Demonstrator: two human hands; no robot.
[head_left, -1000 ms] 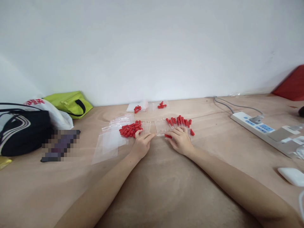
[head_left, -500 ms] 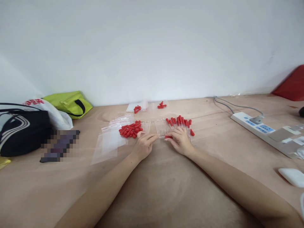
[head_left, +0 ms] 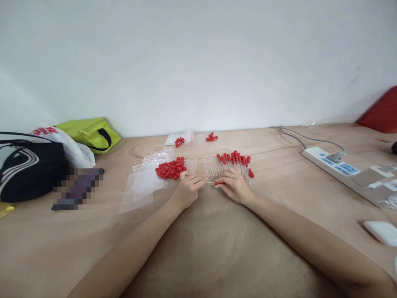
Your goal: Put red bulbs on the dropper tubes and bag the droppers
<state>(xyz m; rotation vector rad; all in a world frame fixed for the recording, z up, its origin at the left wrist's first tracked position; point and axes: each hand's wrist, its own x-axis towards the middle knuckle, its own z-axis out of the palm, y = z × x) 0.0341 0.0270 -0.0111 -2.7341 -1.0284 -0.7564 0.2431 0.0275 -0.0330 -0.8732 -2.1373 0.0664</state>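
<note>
From here, the left hand (head_left: 187,191) pinches a tube (head_left: 211,183), the right hand (head_left: 235,185) a red bulb (head_left: 216,183); joining them seemingly calls for straight pressure.

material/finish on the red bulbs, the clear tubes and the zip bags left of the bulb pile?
Red bulbs: likely rubber or soft plastic; opaque, smooth, faint sheen.
Clear tubes: glass or rigid plastic, can't tell which; see-through, straight, with pale edges.
Zip bags: probably thin plastic film; translucent, table tone showing through, glossy near the red lines.
</note>
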